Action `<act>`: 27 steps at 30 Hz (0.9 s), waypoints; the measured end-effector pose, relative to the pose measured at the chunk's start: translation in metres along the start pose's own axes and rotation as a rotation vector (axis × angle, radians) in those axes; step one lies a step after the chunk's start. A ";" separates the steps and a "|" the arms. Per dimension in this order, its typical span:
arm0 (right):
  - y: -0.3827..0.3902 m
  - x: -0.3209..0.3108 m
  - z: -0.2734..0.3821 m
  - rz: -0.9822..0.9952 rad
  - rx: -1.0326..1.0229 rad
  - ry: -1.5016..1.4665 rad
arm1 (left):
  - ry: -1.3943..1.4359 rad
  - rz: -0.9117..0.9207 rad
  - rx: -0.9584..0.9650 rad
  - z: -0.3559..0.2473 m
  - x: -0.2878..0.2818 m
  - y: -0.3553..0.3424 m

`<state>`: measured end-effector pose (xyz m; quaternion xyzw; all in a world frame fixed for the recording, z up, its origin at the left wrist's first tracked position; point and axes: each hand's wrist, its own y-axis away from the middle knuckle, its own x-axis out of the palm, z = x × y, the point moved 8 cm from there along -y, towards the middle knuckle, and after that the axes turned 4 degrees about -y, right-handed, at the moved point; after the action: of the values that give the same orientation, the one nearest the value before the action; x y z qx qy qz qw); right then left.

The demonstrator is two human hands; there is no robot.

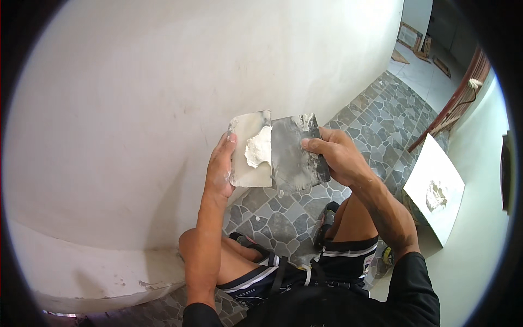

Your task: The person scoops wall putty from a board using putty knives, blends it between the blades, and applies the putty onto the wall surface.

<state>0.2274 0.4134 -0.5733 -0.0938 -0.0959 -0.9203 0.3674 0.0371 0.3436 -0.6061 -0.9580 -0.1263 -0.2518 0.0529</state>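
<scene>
My left hand (220, 163) is closed on the left edge of a pale, flat putty board (245, 128), its thumb on the top face. A lump of white putty (259, 148) lies on that board, toward its right edge. My right hand (340, 152) grips a dark grey, wide flat scraper blade (291, 155), thumb on top and the other fingers hidden underneath. White residue smears the blade's right side and corners. Both plates are held side by side in front of me, their inner edges meeting beside the putty.
A plastered white wall (125, 98) curves along the left, with a low ledge (92, 267) at its foot. Stone-patterned tiles (280, 220) cover the floor. At right a white panel (433, 169) carries more putty (436, 195). A reddish wooden frame (455, 109) leans farther back.
</scene>
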 end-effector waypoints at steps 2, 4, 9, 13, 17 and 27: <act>0.003 0.004 0.008 0.018 -0.041 -0.066 | -0.010 -0.017 0.018 -0.002 0.001 0.002; 0.008 0.004 0.016 0.012 -0.041 0.005 | -0.017 -0.040 0.040 -0.002 -0.001 0.005; 0.031 0.007 0.054 -0.020 -0.165 0.414 | 0.072 -0.144 -0.010 0.009 -0.006 0.013; 0.057 0.041 0.083 0.037 -0.744 0.990 | 0.158 -0.079 -0.051 0.009 0.008 0.028; 0.076 0.063 0.060 0.150 -1.229 1.306 | 0.271 -0.035 -0.141 0.008 0.027 0.040; 0.104 0.035 0.081 0.275 -1.339 1.359 | 0.147 -0.026 -0.128 -0.010 0.023 0.055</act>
<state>0.2829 0.3359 -0.4756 0.2586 0.6942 -0.5909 0.3194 0.0668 0.2944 -0.5879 -0.9367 -0.1180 -0.3295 -0.0025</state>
